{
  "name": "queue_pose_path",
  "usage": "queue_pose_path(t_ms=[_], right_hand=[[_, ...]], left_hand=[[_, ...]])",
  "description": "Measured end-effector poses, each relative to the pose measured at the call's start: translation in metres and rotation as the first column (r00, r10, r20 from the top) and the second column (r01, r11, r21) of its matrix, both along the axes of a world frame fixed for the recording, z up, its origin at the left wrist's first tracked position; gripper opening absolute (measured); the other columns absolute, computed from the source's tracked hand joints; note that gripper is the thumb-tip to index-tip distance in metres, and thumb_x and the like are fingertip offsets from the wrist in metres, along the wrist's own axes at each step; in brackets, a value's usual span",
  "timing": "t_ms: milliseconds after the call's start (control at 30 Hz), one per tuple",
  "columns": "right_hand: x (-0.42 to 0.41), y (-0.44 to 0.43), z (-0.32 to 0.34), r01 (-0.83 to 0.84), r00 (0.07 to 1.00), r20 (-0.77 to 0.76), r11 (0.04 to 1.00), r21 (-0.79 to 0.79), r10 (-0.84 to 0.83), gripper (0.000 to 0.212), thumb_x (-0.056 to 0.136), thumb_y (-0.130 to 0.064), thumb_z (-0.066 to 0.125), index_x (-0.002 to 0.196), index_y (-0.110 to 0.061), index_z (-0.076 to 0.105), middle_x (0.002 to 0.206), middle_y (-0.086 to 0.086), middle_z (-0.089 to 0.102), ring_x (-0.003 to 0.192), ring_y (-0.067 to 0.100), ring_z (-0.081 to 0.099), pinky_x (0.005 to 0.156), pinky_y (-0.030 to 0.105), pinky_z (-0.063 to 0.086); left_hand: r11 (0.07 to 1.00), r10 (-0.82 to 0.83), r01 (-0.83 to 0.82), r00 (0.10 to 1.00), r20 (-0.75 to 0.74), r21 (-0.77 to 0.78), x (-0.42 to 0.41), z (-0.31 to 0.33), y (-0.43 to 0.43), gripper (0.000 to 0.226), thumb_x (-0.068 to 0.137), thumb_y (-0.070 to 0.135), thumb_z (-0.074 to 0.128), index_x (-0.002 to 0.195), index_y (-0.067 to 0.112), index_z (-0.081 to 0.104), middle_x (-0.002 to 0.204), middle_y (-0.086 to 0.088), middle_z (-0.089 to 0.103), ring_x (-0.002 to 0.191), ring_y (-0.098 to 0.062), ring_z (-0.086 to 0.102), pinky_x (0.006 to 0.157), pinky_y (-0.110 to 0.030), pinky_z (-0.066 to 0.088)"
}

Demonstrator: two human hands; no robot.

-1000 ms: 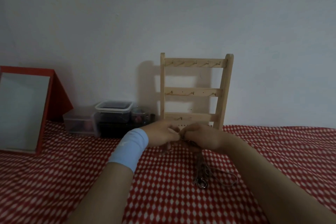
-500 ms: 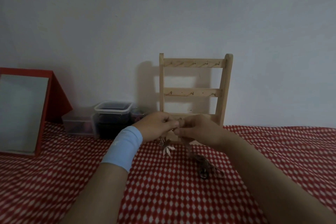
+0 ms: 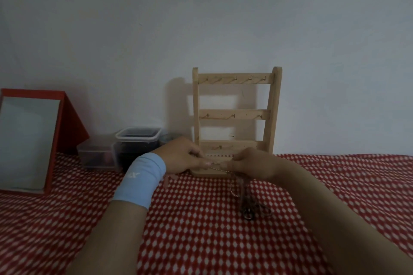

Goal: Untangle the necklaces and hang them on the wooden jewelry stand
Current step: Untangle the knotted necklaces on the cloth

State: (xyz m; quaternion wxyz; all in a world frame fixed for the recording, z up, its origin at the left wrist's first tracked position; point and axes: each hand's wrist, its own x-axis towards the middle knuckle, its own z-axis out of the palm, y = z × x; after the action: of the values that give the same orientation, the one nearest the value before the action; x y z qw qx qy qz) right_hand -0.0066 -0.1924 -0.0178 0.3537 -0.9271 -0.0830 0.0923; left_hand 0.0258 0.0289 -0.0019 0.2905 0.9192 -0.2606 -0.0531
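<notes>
A wooden jewelry stand (image 3: 235, 116) with three hooked rails stands against the wall, and nothing hangs on its hooks. In front of its base, my left hand (image 3: 181, 156) and my right hand (image 3: 252, 164) each pinch a thin chain (image 3: 218, 166) stretched taut between them. Below my right hand the tangled necklaces (image 3: 242, 196) hang down. Their lower end, with a dark ring, rests on the red checked cloth (image 3: 201, 230). A light blue wristband (image 3: 140, 182) is on my left wrist.
A red-framed mirror (image 3: 29, 143) leans at the left. Two clear plastic boxes (image 3: 136, 147) with dark contents sit between the mirror and the stand. The white wall stands right behind everything.
My hands have drawn apart, so a short length of chain is stretched between them. The small pendant that dangled under my left hand is out of sight.
</notes>
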Motion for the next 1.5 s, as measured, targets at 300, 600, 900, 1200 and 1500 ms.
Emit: queue_pose_path(t_ms=[300,600,900,1200,1500], right_hand=[[0.006,0.003,-0.005,0.068,0.977,0.161,0.924,0.376,-0.138,0.017,0.094,-0.025,0.072,0.088,-0.009,0.074,0.083,0.007,0.074,0.077,0.018,0.071,0.081,0.033,0.063],[-0.001,0.008,0.003,0.088,0.966,0.203,0.940,0.328,-0.161,0.023,0.089,-0.029,0.077,0.076,-0.010,0.074,0.065,-0.003,0.070,0.044,0.002,0.053,0.044,0.015,0.041],[-0.001,0.011,0.004,0.062,0.989,0.114,0.971,0.230,-0.090,0.026,0.103,-0.028,0.057,0.102,-0.007,0.072,0.088,0.009,0.072,0.067,0.014,0.069,0.062,0.027,0.061],[0.001,0.014,0.001,-0.012,0.990,0.137,0.998,-0.065,0.021,0.014,0.094,-0.020,0.070,0.103,-0.022,0.079,0.098,-0.005,0.077,0.086,0.009,0.071,0.072,0.020,0.058],[0.001,0.001,-0.004,0.046,0.999,-0.032,0.961,0.273,-0.039,0.041,0.104,-0.043,0.052,0.071,-0.019,0.058,0.059,-0.006,0.044,0.046,0.006,0.034,0.048,0.022,0.028]], left_hand=[[0.921,-0.017,-0.033,0.992,-0.126,-0.387,0.005,-0.011,-0.006,0.034,0.100,0.028,0.048,0.071,0.023,0.066,0.069,0.003,0.066,0.078,-0.022,0.060,0.085,-0.043,0.048],[0.985,0.059,-0.050,0.997,0.051,-0.163,-0.003,0.000,-0.012,0.018,0.091,0.036,0.063,0.077,0.032,0.074,0.090,0.014,0.068,0.096,-0.007,0.062,0.088,-0.026,0.047],[0.956,0.055,-0.082,0.993,-0.103,-0.283,-0.003,-0.003,-0.020,0.027,0.097,0.025,0.054,0.080,0.016,0.073,0.067,0.002,0.057,0.066,-0.014,0.054,0.061,-0.025,0.045],[1.000,0.011,-0.011,1.000,0.020,-0.004,-0.001,-0.016,-0.026,0.031,0.090,0.032,0.064,0.093,0.003,0.076,0.097,-0.011,0.074,0.095,-0.023,0.067,0.089,-0.036,0.052],[0.997,-0.006,0.004,1.000,-0.022,-0.074,-0.001,-0.019,-0.021,0.029,0.102,0.030,0.044,0.081,0.019,0.061,0.071,0.000,0.057,0.065,-0.012,0.055,0.062,-0.023,0.042]])
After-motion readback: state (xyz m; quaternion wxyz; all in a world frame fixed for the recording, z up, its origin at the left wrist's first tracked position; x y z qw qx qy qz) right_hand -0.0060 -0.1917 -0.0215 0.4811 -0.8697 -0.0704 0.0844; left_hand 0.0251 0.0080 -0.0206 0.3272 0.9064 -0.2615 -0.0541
